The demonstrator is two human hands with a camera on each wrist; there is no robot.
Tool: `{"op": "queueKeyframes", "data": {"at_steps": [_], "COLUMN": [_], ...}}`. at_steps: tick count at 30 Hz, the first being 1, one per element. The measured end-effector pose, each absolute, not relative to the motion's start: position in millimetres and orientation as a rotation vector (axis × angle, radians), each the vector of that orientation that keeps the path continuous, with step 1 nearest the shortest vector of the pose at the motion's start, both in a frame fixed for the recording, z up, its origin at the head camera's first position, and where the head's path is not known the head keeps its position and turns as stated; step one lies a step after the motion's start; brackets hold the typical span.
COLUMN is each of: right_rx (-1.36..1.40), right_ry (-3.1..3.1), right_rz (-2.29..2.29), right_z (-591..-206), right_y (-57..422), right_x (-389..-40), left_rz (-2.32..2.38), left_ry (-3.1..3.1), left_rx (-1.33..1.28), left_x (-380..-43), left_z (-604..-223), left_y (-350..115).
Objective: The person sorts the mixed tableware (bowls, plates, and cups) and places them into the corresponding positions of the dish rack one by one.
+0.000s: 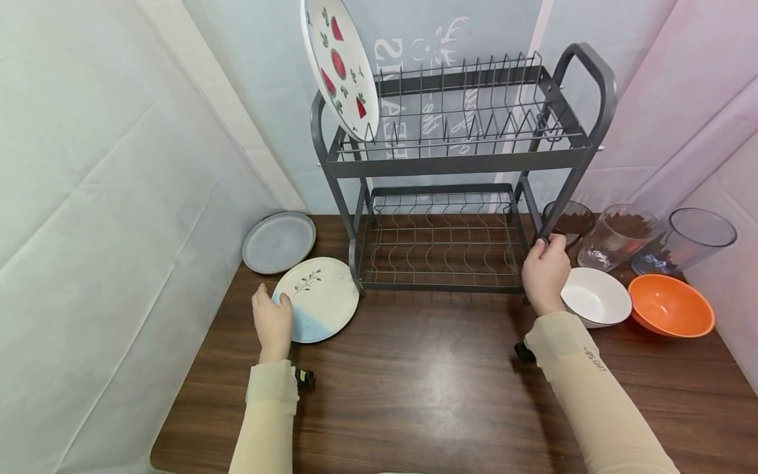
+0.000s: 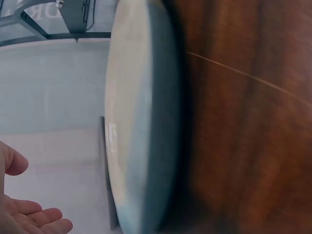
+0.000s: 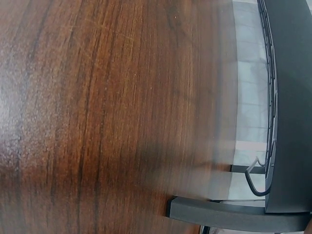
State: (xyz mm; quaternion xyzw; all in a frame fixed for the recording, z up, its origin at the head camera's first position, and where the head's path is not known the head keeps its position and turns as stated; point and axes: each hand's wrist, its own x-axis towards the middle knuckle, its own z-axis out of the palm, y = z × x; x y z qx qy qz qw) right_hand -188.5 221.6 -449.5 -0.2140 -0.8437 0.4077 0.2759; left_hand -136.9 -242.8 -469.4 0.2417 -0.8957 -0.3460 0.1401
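My left hand [image 1: 272, 321] hovers at the left edge of a cream and pale-blue plate [image 1: 322, 296] with a leaf sprig on it. In the left wrist view the thumb and fingers [image 2: 41, 214] are spread loosely, apart from the plate [image 2: 129, 122], which lies flat on the table. My right hand [image 1: 546, 273] grips the front right leg of a dark two-tier dish rack [image 1: 462, 161]; the right wrist view shows the rack's foot [image 3: 219, 212] but hardly any of the hand. A large oval watermelon-patterned plate [image 1: 346, 72] stands tilted at the left end of the upper tier.
Behind the cream plate lies a grey plate [image 1: 279, 242]. Right of the rack are a white bowl [image 1: 598, 296], an orange bowl [image 1: 672, 306], a dark glass mug [image 1: 571, 220], a clear glass [image 1: 618, 234] and a bluish glass [image 1: 689, 240]. White sheeting [image 1: 118, 230] borders the wooden table [image 1: 414, 382].
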Motion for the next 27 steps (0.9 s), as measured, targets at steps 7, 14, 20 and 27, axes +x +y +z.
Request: {"op": "queueKeyframes", "data": {"at_steps": [7,14,20,27], "right_rx": [-0.567,-0.582,-0.587,-0.584], "right_ry": [-2.262,-2.269,-2.268,-2.268], "right_rz": [1.091,1.093,1.083,1.086], "right_z": [-450,-450,-450,-450], "right_y": [222,222,222,221], "right_x": [-188,-189,-190,-189], "left_rz": [-1.003,-0.984,-1.006,-1.088], "left_ry": [-2.616,-2.631,-2.648,-2.633], "left_rx": [0.764,0.793,0.827,0.881], "left_x": [-125,-117,-114,-113], "left_z": [-483,-492,-499,-501], "left_y": [-248,-251,-251,-251]}}
